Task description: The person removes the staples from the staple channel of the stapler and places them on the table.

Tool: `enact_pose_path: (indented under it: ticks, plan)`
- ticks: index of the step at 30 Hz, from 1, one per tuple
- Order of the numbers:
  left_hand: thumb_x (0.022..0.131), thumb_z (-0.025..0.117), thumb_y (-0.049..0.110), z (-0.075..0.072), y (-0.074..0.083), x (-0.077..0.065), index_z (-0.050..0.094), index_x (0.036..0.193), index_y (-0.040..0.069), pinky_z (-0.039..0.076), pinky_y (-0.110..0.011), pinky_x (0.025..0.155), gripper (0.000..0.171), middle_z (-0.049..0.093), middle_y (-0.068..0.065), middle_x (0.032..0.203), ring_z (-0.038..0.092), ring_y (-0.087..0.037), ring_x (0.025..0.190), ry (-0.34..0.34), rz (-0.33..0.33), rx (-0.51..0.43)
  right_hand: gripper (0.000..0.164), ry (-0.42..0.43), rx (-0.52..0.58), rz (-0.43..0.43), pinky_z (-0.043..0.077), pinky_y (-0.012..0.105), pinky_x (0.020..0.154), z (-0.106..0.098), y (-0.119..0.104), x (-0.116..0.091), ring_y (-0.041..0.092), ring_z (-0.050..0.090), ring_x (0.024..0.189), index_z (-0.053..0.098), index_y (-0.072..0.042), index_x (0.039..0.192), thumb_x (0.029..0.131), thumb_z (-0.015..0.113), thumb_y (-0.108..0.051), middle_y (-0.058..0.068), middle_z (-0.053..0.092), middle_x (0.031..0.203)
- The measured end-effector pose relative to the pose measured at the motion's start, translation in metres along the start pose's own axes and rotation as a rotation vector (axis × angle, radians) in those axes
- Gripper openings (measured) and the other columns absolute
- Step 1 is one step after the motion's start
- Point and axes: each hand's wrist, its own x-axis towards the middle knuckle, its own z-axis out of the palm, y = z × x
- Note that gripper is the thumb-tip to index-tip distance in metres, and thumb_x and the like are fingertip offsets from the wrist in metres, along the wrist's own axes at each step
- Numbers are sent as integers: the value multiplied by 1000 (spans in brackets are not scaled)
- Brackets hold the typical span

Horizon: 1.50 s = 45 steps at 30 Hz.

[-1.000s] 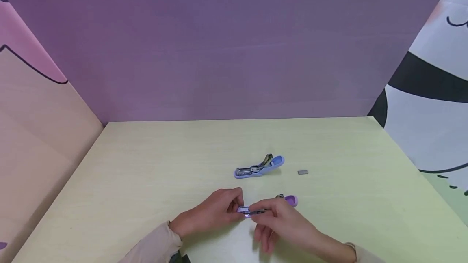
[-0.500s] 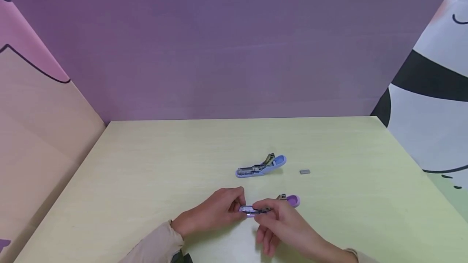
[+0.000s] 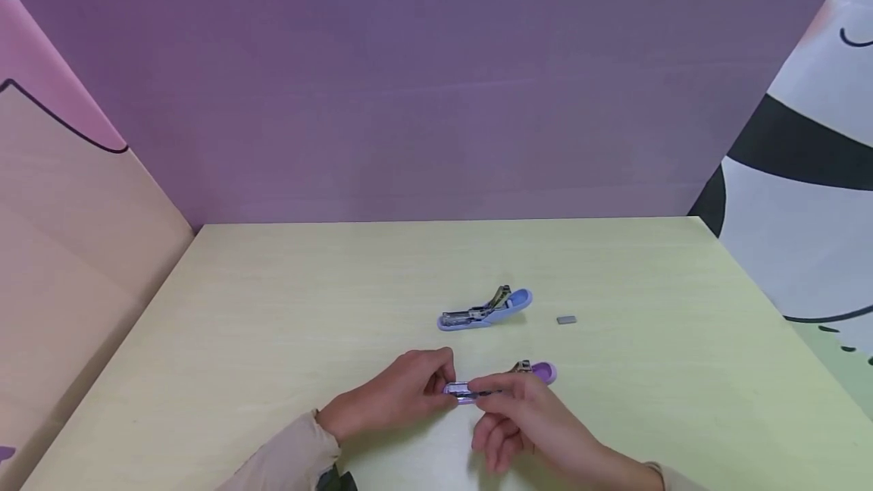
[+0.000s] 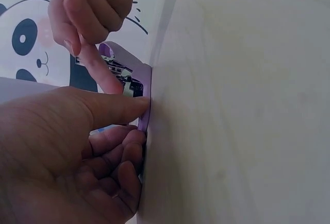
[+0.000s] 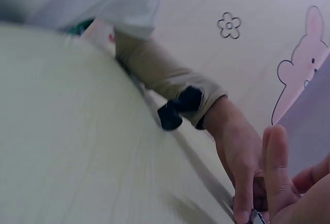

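Note:
A purple stapler lies unfolded on the table, its metal staple channel facing up. My left hand pinches its left end between thumb and fingers; the left wrist view shows that thumb on the purple base. Over the middle of the stapler, my right hand has thumb and index finger at the channel, its other fingers curled below. Whether a staple strip sits between those fingertips is hidden. Farther back lies a blue stapler, also unfolded. A small grey staple strip rests to its right.
The pale wooden table ends at a purple back wall. Printed side panels stand left and right. A dark strap piece hangs at the left sleeve in the right wrist view.
The right thumb has shifted slightly to the right along the purple stapler, and the right hand's lower fingers are more curled. The left hand keeps its hold. The head view has drifted slightly.

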Motion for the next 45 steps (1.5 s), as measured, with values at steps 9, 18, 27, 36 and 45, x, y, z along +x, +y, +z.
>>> enact_pose_path:
  ticks: [9, 18, 27, 36, 45]
  plan:
    - [89, 75, 9, 0, 0, -1, 56, 95, 13, 42, -16, 61, 20, 53, 10, 71, 47, 2, 66, -10, -3, -21, 58, 21, 123, 24, 56, 25, 57, 6, 2, -2, 11, 66, 59, 31, 17, 142, 99, 55, -12, 12, 71, 81]
    - [89, 75, 9, -1, 1, 0, 56, 94, 12, 43, -16, 61, 20, 53, 10, 71, 48, 1, 65, -14, 0, -21, 50, 59, -32, -73, 58, 33, 58, 8, 12, 1, 18, 68, 59, 32, 16, 138, 99, 54, -7, 18, 70, 80]
    - [90, 74, 8, -1, 1, 0, 55, 93, 14, 42, -15, 60, 20, 53, 10, 70, 47, 2, 64, -12, 17, -29, 24, 155, -505, -172, 55, 35, 51, 11, 11, 11, 23, 64, 50, 50, 3, 119, 102, 56, -12, 9, 66, 66]
    - [91, 73, 8, -1, -2, -1, 55, 92, 14, 42, -15, 63, 19, 51, 11, 69, 47, 2, 65, 4, 63, 6, 9, 294, -936, -347, 44, 22, 46, 16, 6, 20, -3, 47, 40, 65, -9, 95, 100, 59, -13, -15, 50, 46]
    - [91, 74, 9, 0, -1, 0, 54, 92, 13, 42, -16, 63, 20, 52, 11, 69, 47, 2, 64, 3, 64, 16, 15, 336, -971, -379, 43, 22, 44, 16, 2, 28, -4, 47, 40, 63, -9, 82, 97, 63, -8, -15, 50, 51]
